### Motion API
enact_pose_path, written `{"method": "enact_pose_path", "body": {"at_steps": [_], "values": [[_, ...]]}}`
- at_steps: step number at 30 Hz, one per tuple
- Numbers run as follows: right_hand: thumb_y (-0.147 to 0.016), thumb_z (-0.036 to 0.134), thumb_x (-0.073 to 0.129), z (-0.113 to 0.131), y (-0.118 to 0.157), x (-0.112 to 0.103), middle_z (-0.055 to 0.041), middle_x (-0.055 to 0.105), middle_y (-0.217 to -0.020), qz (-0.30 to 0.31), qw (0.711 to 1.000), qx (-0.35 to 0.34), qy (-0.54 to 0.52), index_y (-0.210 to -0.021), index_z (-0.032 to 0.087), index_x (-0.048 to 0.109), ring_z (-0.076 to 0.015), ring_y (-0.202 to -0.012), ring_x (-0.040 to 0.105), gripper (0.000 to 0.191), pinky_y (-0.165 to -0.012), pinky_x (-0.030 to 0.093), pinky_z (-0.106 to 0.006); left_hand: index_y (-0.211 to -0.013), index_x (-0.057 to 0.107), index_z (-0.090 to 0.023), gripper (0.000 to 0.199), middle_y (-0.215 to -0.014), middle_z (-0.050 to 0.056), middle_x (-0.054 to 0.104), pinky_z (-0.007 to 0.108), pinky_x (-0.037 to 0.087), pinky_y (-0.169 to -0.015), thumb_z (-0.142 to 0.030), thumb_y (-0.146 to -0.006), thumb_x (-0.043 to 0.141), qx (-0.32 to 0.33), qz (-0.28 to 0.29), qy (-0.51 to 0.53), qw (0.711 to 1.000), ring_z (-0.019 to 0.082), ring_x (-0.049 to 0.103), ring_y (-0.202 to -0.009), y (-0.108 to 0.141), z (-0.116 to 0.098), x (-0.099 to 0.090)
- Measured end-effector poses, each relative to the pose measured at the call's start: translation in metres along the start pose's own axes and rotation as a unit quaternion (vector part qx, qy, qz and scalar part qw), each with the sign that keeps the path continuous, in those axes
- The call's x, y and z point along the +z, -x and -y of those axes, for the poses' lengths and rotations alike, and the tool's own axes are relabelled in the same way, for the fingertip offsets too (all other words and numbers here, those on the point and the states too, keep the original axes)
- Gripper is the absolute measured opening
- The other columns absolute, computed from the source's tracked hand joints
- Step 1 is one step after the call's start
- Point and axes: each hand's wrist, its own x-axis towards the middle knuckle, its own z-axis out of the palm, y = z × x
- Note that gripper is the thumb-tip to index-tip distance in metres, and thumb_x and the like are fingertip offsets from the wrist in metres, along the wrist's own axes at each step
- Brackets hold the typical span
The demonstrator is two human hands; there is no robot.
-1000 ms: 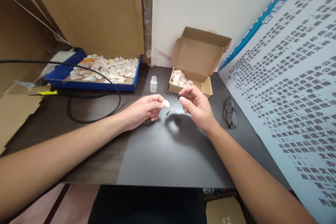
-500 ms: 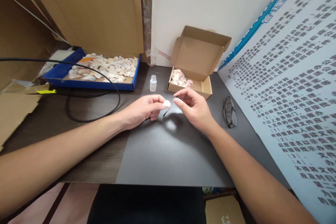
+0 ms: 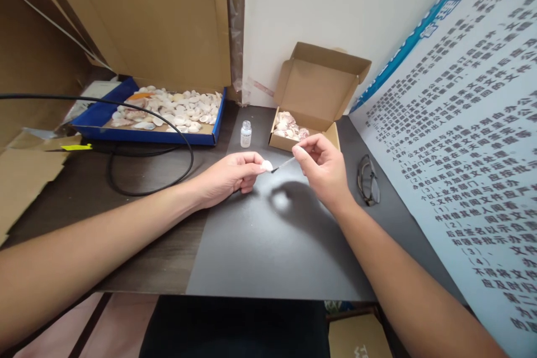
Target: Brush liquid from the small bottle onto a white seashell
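Note:
Between thumb and fingers, my left hand (image 3: pixel 235 172) pinches a small white seashell (image 3: pixel 267 165) above the dark grey mat (image 3: pixel 268 257). My right hand (image 3: pixel 323 170) is closed on a thin brush (image 3: pixel 286 164) with a pale stem and a dark tip. That tip points left and lies at the shell's right edge; whether it touches is too fine to tell. Behind my hands stands a small uncapped clear bottle (image 3: pixel 245 135) with a printed label. An open small cardboard box (image 3: pixel 327 135) holding shells (image 3: pixel 287 124) sits just beyond my right hand.
A blue-sided box (image 3: pixel 146 135) full of white shells is at the back left, its lid raised. Across its front loops a black cable (image 3: pixel 191 159). Dark-framed glasses (image 3: pixel 369 180) lie on the right, beside a large printed sheet (image 3: pixel 474 140).
My right hand has moved slightly right and turned, so the brush now slants left with its tip at the shell. My left hand keeps the shell in nearly the same place.

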Motion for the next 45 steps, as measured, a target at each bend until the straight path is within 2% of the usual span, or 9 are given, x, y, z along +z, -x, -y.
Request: {"method": "enact_pose_path", "body": {"at_steps": [5, 13, 17, 22, 29, 36, 41, 45], "values": [[-0.085, 0.028, 0.065, -0.0003, -0.0007, -0.0011, 0.005, 0.047, -0.064, -0.029, 0.999, -0.017, 0.005, -0.076, 0.021, 0.055, -0.0088, -0.051, 0.041, 0.015, -0.048, 0.034, -0.024, -0.079, 0.062, -0.015, 0.018, -0.058, -0.006, 0.038, 0.02, 0.028, -0.05, -0.029, -0.078, 0.073, -0.007, -0.001, 0.016, 1.0, 0.007, 0.03, -0.051, 0.0001, -0.0008, 0.0003], [-0.085, 0.035, 0.068, 0.0, 0.004, 0.0029, 0.0046, 0.044, -0.068, 0.026, 0.999, -0.011, -0.02, -0.084, 0.023, 0.053, -0.0092, -0.053, 0.038, 0.019, -0.049, 0.034, -0.025, -0.077, 0.061, -0.015, 0.02, -0.058, -0.006, 0.038, 0.021, 0.029, -0.051, -0.03, -0.078, 0.074, -0.01, 0.002, 0.013, 1.0, 0.007, 0.031, -0.052, -0.0002, -0.0008, -0.0003], [-0.083, 0.035, 0.07, 0.0001, 0.0033, 0.0027, 0.0036, 0.045, -0.07, 0.024, 0.999, -0.021, -0.013, -0.081, 0.023, 0.051, -0.0102, -0.058, 0.039, 0.023, -0.051, 0.035, -0.025, -0.078, 0.062, -0.015, 0.019, -0.06, -0.006, 0.04, 0.021, 0.029, -0.051, -0.029, -0.078, 0.074, -0.013, -0.001, 0.016, 1.0, 0.007, 0.033, -0.053, 0.0001, -0.0014, 0.0001], [-0.086, 0.033, 0.067, 0.001, 0.0038, 0.0024, 0.0056, 0.041, -0.066, 0.053, 0.997, -0.013, -0.057, -0.083, 0.023, 0.051, -0.0087, -0.051, 0.037, 0.019, -0.048, 0.032, -0.026, -0.077, 0.061, -0.015, 0.02, -0.059, -0.006, 0.039, 0.021, 0.028, -0.051, -0.03, -0.078, 0.075, -0.015, 0.0, 0.017, 1.0, 0.007, 0.032, -0.052, 0.0003, -0.0014, 0.0003], [-0.082, 0.032, 0.071, 0.001, 0.0047, 0.0025, 0.0041, 0.042, -0.07, 0.023, 0.999, -0.044, 0.002, -0.079, 0.024, 0.046, -0.0103, -0.058, 0.037, 0.026, -0.052, 0.034, -0.026, -0.078, 0.063, -0.016, 0.017, -0.057, -0.006, 0.039, 0.02, 0.029, -0.051, -0.029, -0.08, 0.073, -0.008, 0.004, 0.019, 1.0, 0.007, 0.033, -0.052, 0.0003, -0.0004, -0.0011], [-0.083, 0.044, 0.07, 0.0019, 0.0029, 0.0011, 0.007, 0.037, -0.062, 0.076, 0.995, -0.009, -0.06, -0.079, 0.024, 0.046, -0.0094, -0.051, 0.035, 0.032, -0.049, 0.029, -0.026, -0.079, 0.063, -0.016, 0.014, -0.056, -0.007, 0.037, 0.02, 0.028, -0.05, -0.027, -0.082, 0.069, -0.011, 0.012, 0.033, 0.999, 0.007, 0.03, -0.05, 0.0004, -0.002, -0.0014], [-0.08, 0.038, 0.073, 0.0029, 0.0033, 0.0026, 0.0053, 0.04, -0.065, 0.036, 0.999, -0.037, 0.015, -0.076, 0.024, 0.046, -0.0103, -0.056, 0.034, 0.032, -0.052, 0.032, -0.027, -0.082, 0.065, -0.016, 0.014, -0.058, -0.006, 0.038, 0.02, 0.029, -0.05, -0.029, -0.082, 0.07, -0.009, 0.009, 0.022, 1.0, 0.007, 0.031, -0.051, 0.0003, -0.0011, -0.002], [-0.082, 0.044, 0.072, 0.0019, 0.0032, 0.0014, 0.007, 0.036, -0.06, 0.058, 0.998, -0.011, -0.023, -0.076, 0.024, 0.044, -0.0095, -0.052, 0.032, 0.034, -0.05, 0.028, -0.027, -0.081, 0.063, -0.016, 0.014, -0.057, -0.006, 0.037, 0.02, 0.029, -0.05, -0.028, -0.083, 0.069, -0.009, 0.01, 0.027, 1.0, 0.007, 0.031, -0.051, 0.0001, 0.0001, -0.0028]]}}
